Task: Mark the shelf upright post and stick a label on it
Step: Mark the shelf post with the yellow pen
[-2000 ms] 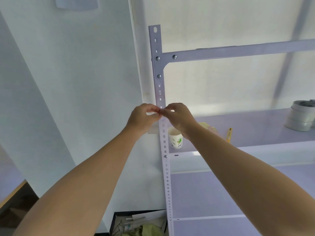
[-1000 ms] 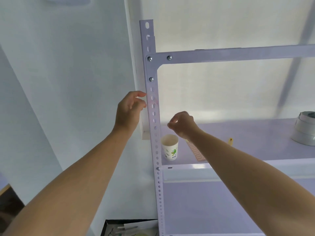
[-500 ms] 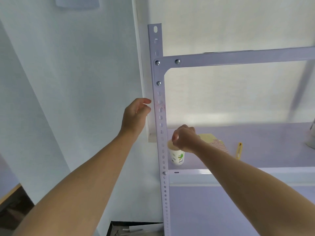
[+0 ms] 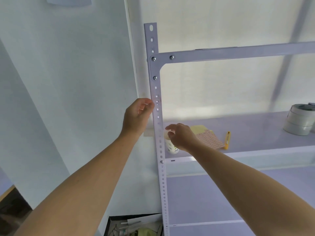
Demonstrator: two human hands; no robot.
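The white perforated upright post (image 4: 159,142) runs from the top of the shelf frame down to the floor. A faint reddish mark (image 4: 157,97) sits on it below the corner bracket. My left hand (image 4: 136,116) is curled at the post's left edge, thumb and forefinger pinched together just beside the mark; whether a small label is between them is too small to see. My right hand (image 4: 182,137) hovers over a paper cup (image 4: 172,148) on the shelf, fingers loosely apart and holding nothing. A sheet of pink labels (image 4: 209,139) lies on the shelf behind that hand.
A yellow-handled tool (image 4: 227,137) lies to the right of the label sheet. Stacked tape rolls (image 4: 300,121) stand at the far right of the shelf board (image 4: 255,150). A dark box of clutter (image 4: 133,225) sits on the floor left of the post. A wall lies to the left.
My hands parted from pinching together at the post. The left rose to beside the mark. The right dropped over the cup and its pinched fingers have spread apart.
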